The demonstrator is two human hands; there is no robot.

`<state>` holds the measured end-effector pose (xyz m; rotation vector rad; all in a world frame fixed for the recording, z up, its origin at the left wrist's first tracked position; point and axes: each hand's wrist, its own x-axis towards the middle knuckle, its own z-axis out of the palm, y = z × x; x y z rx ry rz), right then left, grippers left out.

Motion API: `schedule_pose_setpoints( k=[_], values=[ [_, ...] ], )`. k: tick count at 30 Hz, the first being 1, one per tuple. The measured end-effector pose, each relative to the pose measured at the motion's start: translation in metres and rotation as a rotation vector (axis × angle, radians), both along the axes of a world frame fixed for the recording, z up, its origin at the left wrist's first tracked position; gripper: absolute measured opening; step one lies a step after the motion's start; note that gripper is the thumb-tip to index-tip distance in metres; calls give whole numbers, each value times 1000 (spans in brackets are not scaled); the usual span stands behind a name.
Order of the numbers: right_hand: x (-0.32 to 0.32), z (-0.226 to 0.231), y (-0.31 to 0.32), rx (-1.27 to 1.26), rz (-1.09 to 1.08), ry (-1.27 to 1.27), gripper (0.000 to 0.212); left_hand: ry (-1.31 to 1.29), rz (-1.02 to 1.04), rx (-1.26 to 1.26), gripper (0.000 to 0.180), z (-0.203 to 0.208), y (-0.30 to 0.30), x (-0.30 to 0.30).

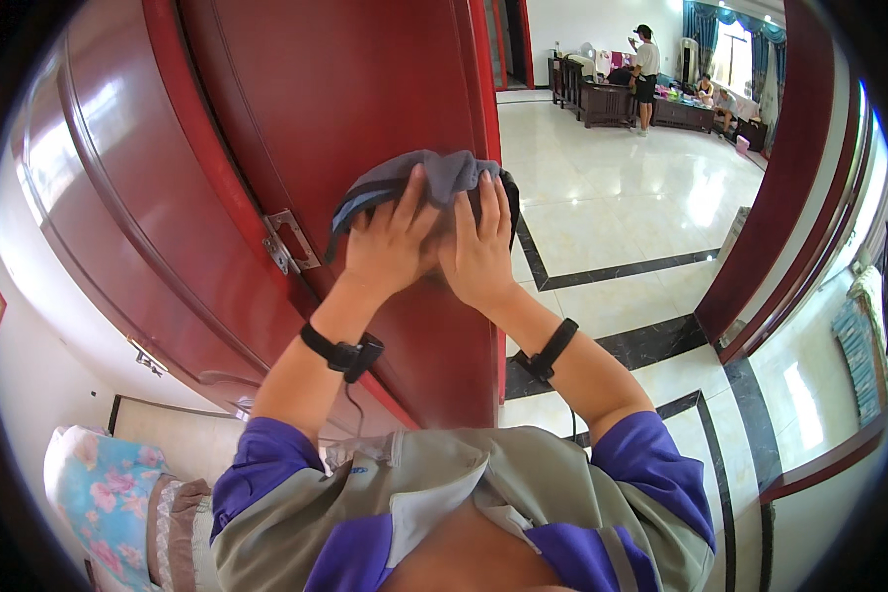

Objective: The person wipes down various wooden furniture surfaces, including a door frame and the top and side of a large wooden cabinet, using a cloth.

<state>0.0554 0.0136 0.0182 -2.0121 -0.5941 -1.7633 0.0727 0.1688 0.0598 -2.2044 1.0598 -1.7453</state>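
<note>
A dark grey cloth [444, 170] with black and blue edging is held up against a dark red door [316, 89], near the door's right edge. My left hand [393, 242] grips the cloth's left part, its fingers spread upward over the fabric. Close beside it, my right hand [479, 242] holds the right part, fingers pointing up. The thumbs lie near each other in the middle, partly shadowed. Some of the cloth is hidden under and behind both hands.
A metal hinge [291, 242] sits on the door's left side. Further left stands another glossy red door [118, 148] with a handle [148, 357]. At lower left is floral bedding [118, 493]. Beyond the doorway, a person [646, 74] stands by dark wooden furniture [612, 102].
</note>
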Motion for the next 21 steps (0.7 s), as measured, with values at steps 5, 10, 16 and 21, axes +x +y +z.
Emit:
schedule_pose_setpoints(
  k=[5, 10, 16, 21],
  values=[
    [-9, 50, 0, 9, -49, 28, 60, -71, -17, 34, 49, 56, 4, -2],
    [5, 111, -2, 0, -115, -102, 58, -175, 3, -75, 51, 107, -8, -3],
    [13, 124, -6, -21, -146, -181, 56, -256, 7, -143, 52, 115, -13, 4],
    [5, 77, -4, -47, -145, -111, 56, -175, -4, -121, 56, 63, -10, 3]
  ],
)
